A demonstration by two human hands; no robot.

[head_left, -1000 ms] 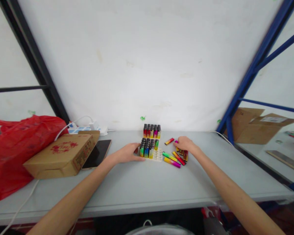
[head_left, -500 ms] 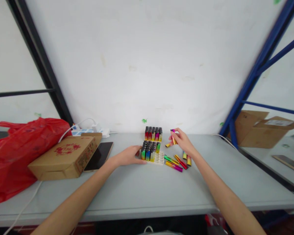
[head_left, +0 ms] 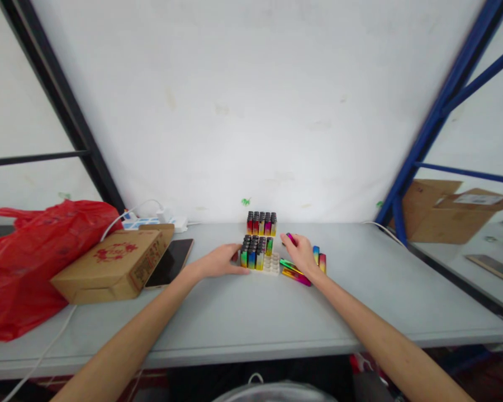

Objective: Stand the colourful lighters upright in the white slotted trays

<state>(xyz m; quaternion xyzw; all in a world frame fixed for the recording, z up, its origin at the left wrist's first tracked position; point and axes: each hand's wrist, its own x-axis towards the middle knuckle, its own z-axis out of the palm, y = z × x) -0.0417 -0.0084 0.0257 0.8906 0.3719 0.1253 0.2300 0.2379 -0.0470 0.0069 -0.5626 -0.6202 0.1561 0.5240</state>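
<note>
My left hand [head_left: 222, 261] grips the left end of a white holed tray [head_left: 270, 272], its thumb along the front edge and its other fingers partly hidden. Black-topped lighters [head_left: 252, 254] stand upright in the tray's left columns, with a single green lighter [head_left: 269, 247] beside them. Empty holes show at its front right. Pinched in my right hand [head_left: 302, 254], just right of the tray, is a purple lighter [head_left: 291, 239], tilted and partly covered by the fingers. Under and beside that hand lie loose lighters, among them a yellow-and-purple lighter [head_left: 297, 276] and a green lighter [head_left: 290, 266].
Behind the tray stands a second block of upright lighters [head_left: 261, 223]. To the left are a dark tablet [head_left: 170, 262], a cardboard box [head_left: 109, 268], a red plastic bag [head_left: 33, 262] and a power strip [head_left: 151, 223]. A blue frame post [head_left: 419, 134] rises at right.
My right hand has moved left and down toward the tray, and the lighter in it has gone from upright to tilted. My left hand stays at the tray. The view has shifted slightly.
</note>
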